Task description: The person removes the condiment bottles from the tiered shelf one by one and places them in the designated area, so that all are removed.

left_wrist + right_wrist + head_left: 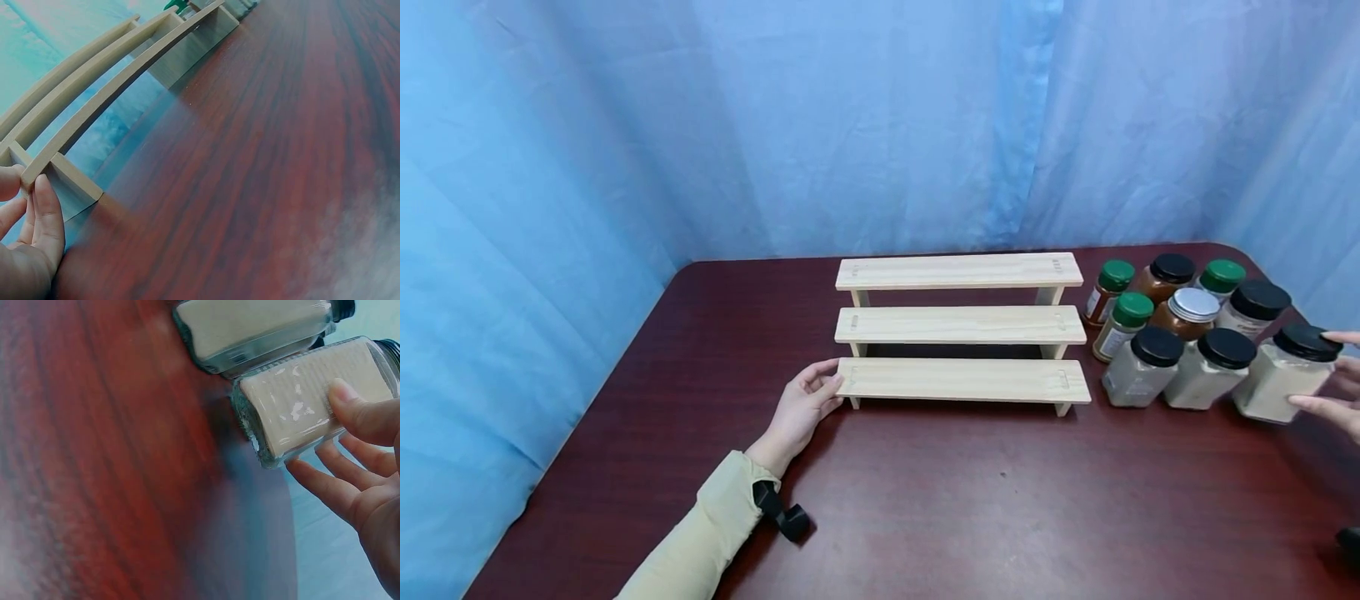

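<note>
A three-tier pale wooden shelf rack [962,379] stands on the dark red-brown table. My left hand [801,408] pinches the left end of its lowest board, thumb on one side and fingers against the other, as the left wrist view shows close up. At the far right, my right hand [1347,396] holds a square clear jar [306,394] of pale powder with a black lid. Its thumb lies on the jar's face, a finger touches the lid, and other fingers reach round the side. A similar jar [256,331] stands right beside the held one.
Several other spice jars crowd right of the rack: black-lidded jars [1206,375], green-lidded bottles [1118,329] and a silver-lidded jar [1187,312] of brown contents. Light blue curtains [880,125] hang behind and beside the table [925,500].
</note>
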`<state>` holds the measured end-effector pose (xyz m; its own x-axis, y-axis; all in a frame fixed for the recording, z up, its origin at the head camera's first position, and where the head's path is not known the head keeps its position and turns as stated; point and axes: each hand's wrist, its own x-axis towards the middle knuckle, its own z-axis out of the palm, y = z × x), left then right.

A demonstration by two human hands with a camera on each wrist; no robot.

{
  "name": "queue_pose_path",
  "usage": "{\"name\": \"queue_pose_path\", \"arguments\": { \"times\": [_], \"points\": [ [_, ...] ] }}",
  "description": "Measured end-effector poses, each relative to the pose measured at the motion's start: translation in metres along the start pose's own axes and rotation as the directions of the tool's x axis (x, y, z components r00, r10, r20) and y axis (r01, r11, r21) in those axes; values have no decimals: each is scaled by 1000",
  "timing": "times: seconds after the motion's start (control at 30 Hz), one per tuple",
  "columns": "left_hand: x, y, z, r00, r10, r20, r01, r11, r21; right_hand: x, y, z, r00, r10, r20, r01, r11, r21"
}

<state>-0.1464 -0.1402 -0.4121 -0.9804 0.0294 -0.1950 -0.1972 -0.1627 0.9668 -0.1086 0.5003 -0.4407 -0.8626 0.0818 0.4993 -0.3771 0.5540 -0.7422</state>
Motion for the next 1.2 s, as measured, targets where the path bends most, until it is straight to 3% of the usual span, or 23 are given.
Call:
{"name": "queue_pose_path", "arguments": {
  "times": [0.17, 0.4, 0.5, 0.63, 0.67, 0.8, 0.9, 0.93, 1.03, 1.13, 1.2],
  "points": [
    [-1, 1, 0, 1000, -7, 1, 7, 1000, 7, -4, -25, 11, 999, -7, 44, 1, 989, 148],
    [0, 1, -1, 1000, 1, -9, -1, 1000, -2, -3, -23, 12, 997, -50, 63, 32, 965, 262],
    [1, 1, -1, 1000, 7, -10, -7, 1000, 4, -2, -17, 11, 996, -74, 53, 60, 972, 226],
    [1, 1, -2, 1000, 10, -5, -10, 1000, 10, -4, -10, 9, 996, -73, 41, 71, 996, 45],
    [1, 1, -2, 1000, 10, -5, -10, 1000, 10, -4, -9, 9, 997, -70, 40, 68, 997, 42],
    [1, 1, -1, 1000, 9, 0, -9, 1000, 15, -2, -13, 10, 997, -70, 41, 61, 978, 199],
    [2, 1, 0, 1000, 8, 5, -8, 1000, 12, -1, -20, 11, 996, -74, 42, 49, 909, 415],
    [2, 2, 0, 1000, 6, 6, -6, 1000, 9, 0, -23, 11, 996, -76, 43, 50, 897, 439],
    [4, 3, 0, 1000, -7, 7, 7, 1000, 6, 1, -31, 12, 996, -81, 36, 62, 924, 377],
    [5, 4, -1, 1000, -27, 15, 27, 1000, 6, 2, -33, 10, 996, -76, 39, 66, 974, 216],
    [5, 5, -3, 999, -46, 28, 46, 999, 8, 3, -28, 7, 997, -59, 43, 52, 989, 137]
  ]
}}
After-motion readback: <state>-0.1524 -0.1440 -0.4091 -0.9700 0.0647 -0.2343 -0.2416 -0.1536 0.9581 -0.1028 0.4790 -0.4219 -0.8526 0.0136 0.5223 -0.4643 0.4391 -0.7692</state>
